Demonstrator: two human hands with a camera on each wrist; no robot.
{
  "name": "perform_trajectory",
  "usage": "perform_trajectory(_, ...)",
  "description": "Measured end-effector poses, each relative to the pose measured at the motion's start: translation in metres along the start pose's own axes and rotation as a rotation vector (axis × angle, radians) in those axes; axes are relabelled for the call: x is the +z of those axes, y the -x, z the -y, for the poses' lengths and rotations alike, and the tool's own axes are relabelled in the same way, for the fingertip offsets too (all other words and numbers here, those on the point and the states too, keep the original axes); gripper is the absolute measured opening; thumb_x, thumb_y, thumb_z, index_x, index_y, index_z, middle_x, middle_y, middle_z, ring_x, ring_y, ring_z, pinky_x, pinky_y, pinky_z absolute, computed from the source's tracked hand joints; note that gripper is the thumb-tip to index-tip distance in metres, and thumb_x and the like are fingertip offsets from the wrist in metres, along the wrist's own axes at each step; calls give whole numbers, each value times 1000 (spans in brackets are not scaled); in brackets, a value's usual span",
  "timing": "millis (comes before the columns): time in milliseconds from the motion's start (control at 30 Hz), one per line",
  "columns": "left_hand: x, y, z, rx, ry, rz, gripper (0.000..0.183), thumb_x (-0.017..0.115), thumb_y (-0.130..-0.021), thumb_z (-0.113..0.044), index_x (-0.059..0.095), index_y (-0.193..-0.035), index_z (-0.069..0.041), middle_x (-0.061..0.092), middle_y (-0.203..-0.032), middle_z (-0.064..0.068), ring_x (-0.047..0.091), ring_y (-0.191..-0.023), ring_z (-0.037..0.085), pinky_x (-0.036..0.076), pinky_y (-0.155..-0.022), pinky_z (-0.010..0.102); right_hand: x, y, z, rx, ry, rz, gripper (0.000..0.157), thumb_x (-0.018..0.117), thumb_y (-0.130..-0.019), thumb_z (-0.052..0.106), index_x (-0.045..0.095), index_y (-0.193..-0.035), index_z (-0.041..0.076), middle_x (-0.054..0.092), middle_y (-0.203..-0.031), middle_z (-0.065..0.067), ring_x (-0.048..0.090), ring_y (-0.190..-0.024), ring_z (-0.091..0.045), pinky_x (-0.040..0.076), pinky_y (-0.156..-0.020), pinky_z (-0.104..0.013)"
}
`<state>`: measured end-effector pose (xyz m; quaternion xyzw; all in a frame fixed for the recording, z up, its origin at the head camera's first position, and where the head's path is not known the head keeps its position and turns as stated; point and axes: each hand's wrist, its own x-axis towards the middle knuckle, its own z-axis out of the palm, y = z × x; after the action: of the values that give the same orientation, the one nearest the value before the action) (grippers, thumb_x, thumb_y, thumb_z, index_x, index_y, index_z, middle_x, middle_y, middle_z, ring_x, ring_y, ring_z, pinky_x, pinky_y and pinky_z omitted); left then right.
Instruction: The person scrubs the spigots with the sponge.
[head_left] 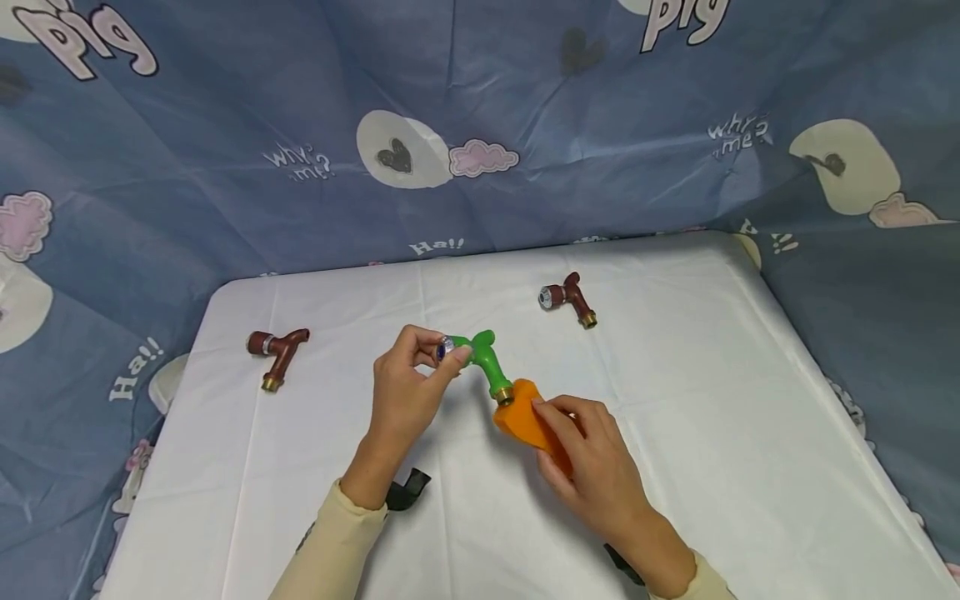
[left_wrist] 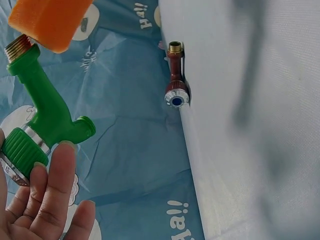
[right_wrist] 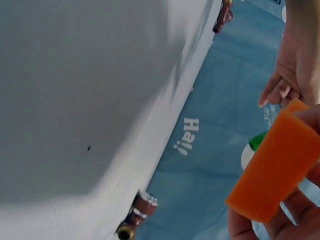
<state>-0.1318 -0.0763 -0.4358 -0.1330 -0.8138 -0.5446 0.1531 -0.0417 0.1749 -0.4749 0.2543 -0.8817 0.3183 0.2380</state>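
Observation:
My left hand pinches a green tap by its ribbed handle end, holding it over the white table. The tap's brass threaded end points down and to the right in the head view. My right hand grips an orange sponge, its near edge right at the brass thread. In the left wrist view the sponge overlaps the tip of the thread on the green tap. From the right wrist, the sponge hides most of the tap, leaving a bit of green showing.
One brown tap lies on the table at the left, another brown tap at the back right. White cloth covers the table. Behind it hangs a blue printed cloth. A black strap shows beside the left wrist.

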Motion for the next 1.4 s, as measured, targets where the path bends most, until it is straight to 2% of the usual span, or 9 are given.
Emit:
perform_trajectory(167, 1, -1, 1, 1, 10, -14, 31, 85, -92, -23, 63, -108, -8, 71, -84, -1, 68, -70, 10, 55, -69, 25, 4, -1, 8, -30, -18, 12, 45, 49, -107, 37, 63, -138, 8, 59, -125, -11, 57, -108, -29, 46, -93, -44)
perform_trajectory(333, 2, -1, 3, -4, -2, -27, 31, 84, -92, -24, 64, -108, -8, 71, -85, -1, 68, -71, 10, 55, -69, 24, 6, -5, 18, -108, -57, -17, 41, 52, -107, 33, 65, -136, 7, 61, -125, -11, 58, -106, -28, 46, -93, -41)
perform_trajectory(433, 3, 0, 4, -9, -8, -33, 31, 85, -92, -25, 64, -108, -8, 71, -85, -1, 68, -71, 10, 55, -68, 24, 4, -9, 24, -167, -81, -54, 39, 53, -106, 29, 66, -133, 5, 62, -124, -12, 58, -105, -29, 44, -93, -38)
perform_trajectory(533, 3, 0, 4, -9, -8, -34, 31, 84, -92, -25, 64, -107, -8, 71, -85, -1, 68, -71, 12, 54, -68, 23, 1, -14, 26, -222, -74, -115, 37, 55, -106, 26, 68, -131, 2, 63, -122, -16, 59, -104, -32, 45, -94, -41)
perform_trajectory(633, 4, 1, 5, 0, -14, -31, 31, 85, -92, -24, 64, -107, -7, 71, -85, -1, 67, -72, 12, 54, -68, 24, -3, -17, 24, -233, -36, -152, 35, 56, -106, 25, 69, -129, 1, 63, -122, -18, 59, -104, -34, 46, -94, -45)
perform_trajectory(833, 3, 2, 3, 22, -57, -29, 31, 85, -91, -22, 64, -107, -6, 71, -86, 0, 66, -74, 10, 56, -69, 34, -13, -17, 13, -143, 18, -148, 37, 53, -107, 28, 69, -129, 4, 63, -122, -17, 58, -104, -35, 46, -91, -44)
perform_trajectory(1033, 4, 0, 3, 9, -57, -26, 31, 85, -92, -22, 64, -107, -6, 71, -87, -1, 66, -75, 10, 55, -71, 32, -17, -12, -5, -37, 41, -132, 41, 52, -105, 30, 67, -133, 5, 61, -123, -17, 56, -104, -37, 44, -89, -39)
perform_trajectory(1200, 6, -2, 9, -52, -23, 14, 33, 82, -94, -29, 63, -110, -8, 71, -90, -1, 67, -78, 10, 55, -69, 33, -18, -5, -16, 32, 45, -112, 43, 60, -98, 26, 66, -136, 6, 60, -123, -17, 55, -107, -37, 44, -87, -36)
perform_trajectory(1400, 11, -9, 21, -153, -17, 72, 37, 79, -96, -37, 62, -113, -9, 71, -92, -3, 71, -81, 14, 52, -66, 27, -20, 1, -21, 94, 33, -98, 50, 71, -87, 16, 66, -136, 5, 60, -124, -16, 54, -109, -35, 44, -85, -33)
